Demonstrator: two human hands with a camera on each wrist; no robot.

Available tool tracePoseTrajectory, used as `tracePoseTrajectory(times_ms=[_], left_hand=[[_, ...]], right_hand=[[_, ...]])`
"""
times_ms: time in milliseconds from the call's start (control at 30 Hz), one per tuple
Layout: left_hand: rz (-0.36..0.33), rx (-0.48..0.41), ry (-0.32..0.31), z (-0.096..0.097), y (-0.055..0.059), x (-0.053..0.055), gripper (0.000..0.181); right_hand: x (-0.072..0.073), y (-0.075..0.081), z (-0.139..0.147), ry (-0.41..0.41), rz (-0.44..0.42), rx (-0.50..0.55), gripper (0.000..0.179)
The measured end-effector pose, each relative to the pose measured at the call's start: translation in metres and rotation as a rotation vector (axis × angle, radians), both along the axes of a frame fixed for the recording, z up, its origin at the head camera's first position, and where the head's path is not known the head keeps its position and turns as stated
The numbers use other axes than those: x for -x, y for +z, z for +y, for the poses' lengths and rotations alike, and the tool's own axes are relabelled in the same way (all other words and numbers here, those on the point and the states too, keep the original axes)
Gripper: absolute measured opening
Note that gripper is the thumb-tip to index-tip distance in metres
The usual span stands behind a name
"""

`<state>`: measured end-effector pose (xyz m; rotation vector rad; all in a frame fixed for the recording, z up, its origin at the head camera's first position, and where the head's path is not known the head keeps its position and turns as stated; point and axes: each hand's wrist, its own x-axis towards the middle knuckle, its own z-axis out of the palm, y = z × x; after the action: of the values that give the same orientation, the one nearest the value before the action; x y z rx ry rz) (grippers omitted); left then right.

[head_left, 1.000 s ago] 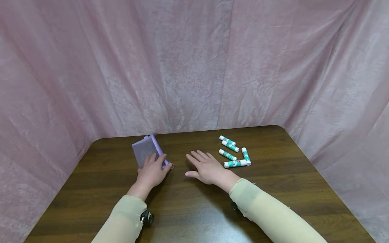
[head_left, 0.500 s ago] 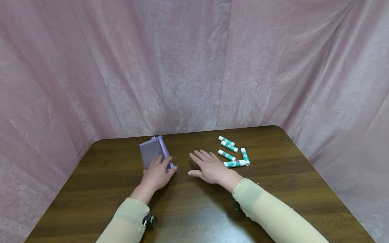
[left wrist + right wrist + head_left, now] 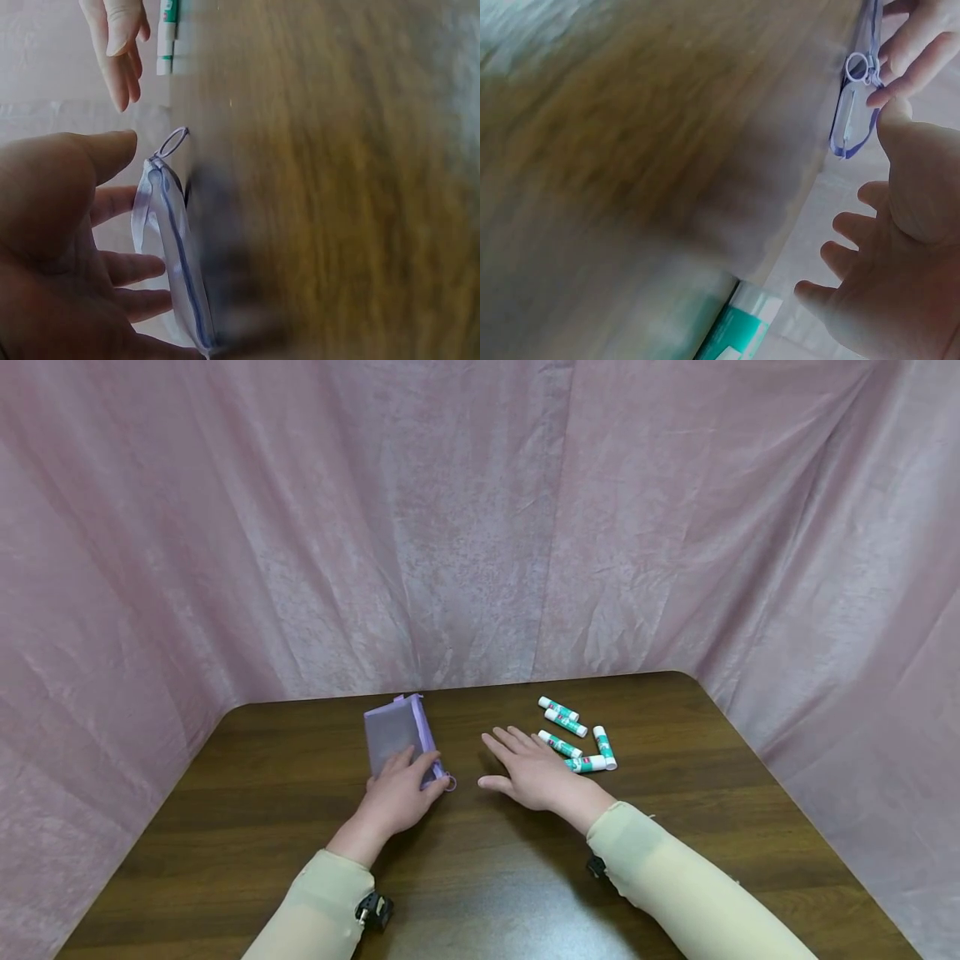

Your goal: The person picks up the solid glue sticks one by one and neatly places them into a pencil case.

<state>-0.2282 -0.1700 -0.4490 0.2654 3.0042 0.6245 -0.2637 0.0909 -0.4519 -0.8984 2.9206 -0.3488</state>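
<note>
A flat purple zip pouch [image 3: 392, 732] with greyish mesh panels lies on the table, left of centre in the head view. My left hand [image 3: 396, 797] rests on its near end with the fingers spread. In the left wrist view the zip edge of the pouch [image 3: 180, 255] stands beside the fingertips, and a small ring shows at its end. To the right, my right hand [image 3: 534, 774] is held palm down with fingers extended, gripping nothing. Several white and green glue sticks [image 3: 560, 744] lie just beyond it; the hand partly hides the nearest one.
The brown wooden table [image 3: 225, 827] has rounded far corners. Pink curtains [image 3: 480, 527] hang behind it and along both sides. In the right wrist view one glue stick [image 3: 742, 326] lies below the fingers.
The pouch has slid to the right across the table under my left hand. My right hand has shifted slightly right, towards the glue sticks, now covering part of the nearest one.
</note>
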Motion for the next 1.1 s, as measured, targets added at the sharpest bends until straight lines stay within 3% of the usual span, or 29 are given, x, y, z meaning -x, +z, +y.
tracePoseTrajectory(times_ms=[600, 867, 1100], left_hand=[[0.020, -0.024, -0.091, 0.015, 0.002, -0.006, 0.057], [0.013, -0.036, -0.131, 0.021, 0.000, -0.008, 0.055], [0.011, -0.050, -0.167, 0.030, 0.002, -0.010, 0.054]], right_hand=[[-0.002, 0.005, 0.022, -0.026, -0.004, 0.025, 0.081], [0.002, -0.004, 0.036, -0.042, 0.004, 0.037, 0.083], [0.002, 0.000, 0.047, -0.056, 0.024, 0.054, 0.082]])
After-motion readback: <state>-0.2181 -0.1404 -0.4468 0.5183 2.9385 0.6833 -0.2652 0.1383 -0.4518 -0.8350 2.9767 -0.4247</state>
